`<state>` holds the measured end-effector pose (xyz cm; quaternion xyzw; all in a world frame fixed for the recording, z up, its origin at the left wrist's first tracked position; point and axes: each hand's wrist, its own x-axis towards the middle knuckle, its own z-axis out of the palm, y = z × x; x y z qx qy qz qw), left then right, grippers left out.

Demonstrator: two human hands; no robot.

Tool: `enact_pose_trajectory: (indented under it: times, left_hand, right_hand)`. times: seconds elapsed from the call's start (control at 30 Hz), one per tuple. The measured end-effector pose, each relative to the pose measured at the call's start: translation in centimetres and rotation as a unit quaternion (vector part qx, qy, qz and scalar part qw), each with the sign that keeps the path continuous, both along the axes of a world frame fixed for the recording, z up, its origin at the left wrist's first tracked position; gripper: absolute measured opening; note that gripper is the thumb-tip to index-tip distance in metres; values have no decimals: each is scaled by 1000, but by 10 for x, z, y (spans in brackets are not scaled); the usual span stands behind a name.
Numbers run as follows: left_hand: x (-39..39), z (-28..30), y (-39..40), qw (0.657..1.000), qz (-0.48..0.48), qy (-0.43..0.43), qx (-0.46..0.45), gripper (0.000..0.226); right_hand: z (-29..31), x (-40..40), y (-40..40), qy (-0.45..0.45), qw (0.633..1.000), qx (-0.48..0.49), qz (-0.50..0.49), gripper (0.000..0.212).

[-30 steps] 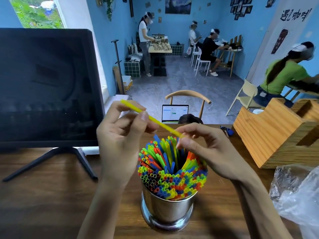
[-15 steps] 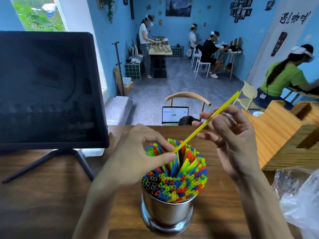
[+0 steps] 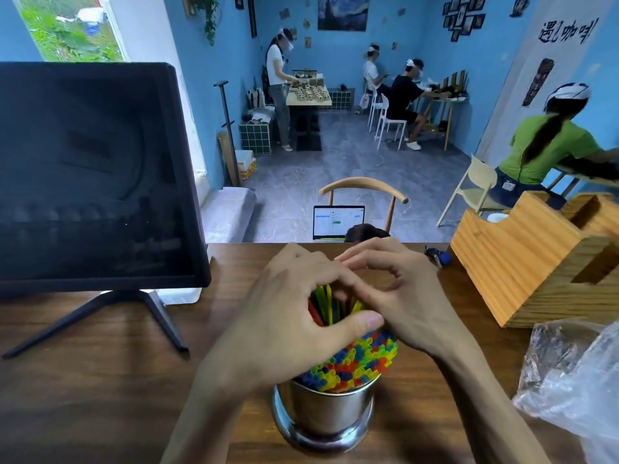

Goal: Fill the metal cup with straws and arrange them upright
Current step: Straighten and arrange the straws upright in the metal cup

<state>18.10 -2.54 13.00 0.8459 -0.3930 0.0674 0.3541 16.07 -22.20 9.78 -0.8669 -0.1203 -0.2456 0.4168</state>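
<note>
Straws [image 3: 355, 360] packed in cup [image 3: 326, 413], light, bendable; best pinched near tops. Left hand [image 3: 284, 316] and right hand [image 3: 398, 296] fingers curled around bundle.

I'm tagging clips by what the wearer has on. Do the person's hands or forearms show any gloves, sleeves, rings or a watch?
Nothing worn shows. The left hand and the right hand are bare, with no gloves and no rings on the fingers in view. Both forearms are bare down to the bottom edge of the picture: no sleeve, watch or band. Nails look short and unpainted.
</note>
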Motion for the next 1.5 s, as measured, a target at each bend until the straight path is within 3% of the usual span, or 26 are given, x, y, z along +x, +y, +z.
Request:
enact_pose_trajectory:
  times: [0.13, 0.27, 0.53, 0.73, 0.93, 1.1, 1.23, 1.33, 1.4, 1.5]
  left_hand:
    - [1, -1, -1, 999, -3, 9, 38, 41]
    - [2, -1, -3, 997, -8, 27, 75, 38]
    - [6, -1, 0, 993, -12, 73, 88, 36]
    - [4, -3, 0, 996, 8, 47, 75, 36]
    - [4, -3, 3, 996, 50, -12, 67, 25]
    - [4, -3, 4, 996, 59, -16, 67, 19]
    - [6, -4, 4, 996, 64, -13, 60, 16]
    - [10, -6, 4, 996, 67, -11, 52, 32]
    - [10, -6, 2, 997, 62, -4, 52, 43]
    - [9, -5, 1, 998, 46, 5, -34, 30]
  right_hand:
    - [1, 2, -2, 95, 989, 94, 64, 29]
    - [3, 4, -2, 120, 974, 173, 87, 37]
    - [9, 3, -20, 168, 964, 116, 169, 31]
    - [13, -4, -37, 208, 953, 96, 199, 17]
    - [13, -6, -43, 210, 956, 26, 202, 21]
    - [13, -5, -36, 188, 960, 39, 204, 8]
    - [10, -2, -30, 169, 967, 62, 182, 11]
    - [9, -1, -20, 83, 979, 118, 140, 28]
    - [7, -1, -13, 30, 980, 154, 125, 28]
    - [8, -3, -3, -9, 972, 191, 134, 25]
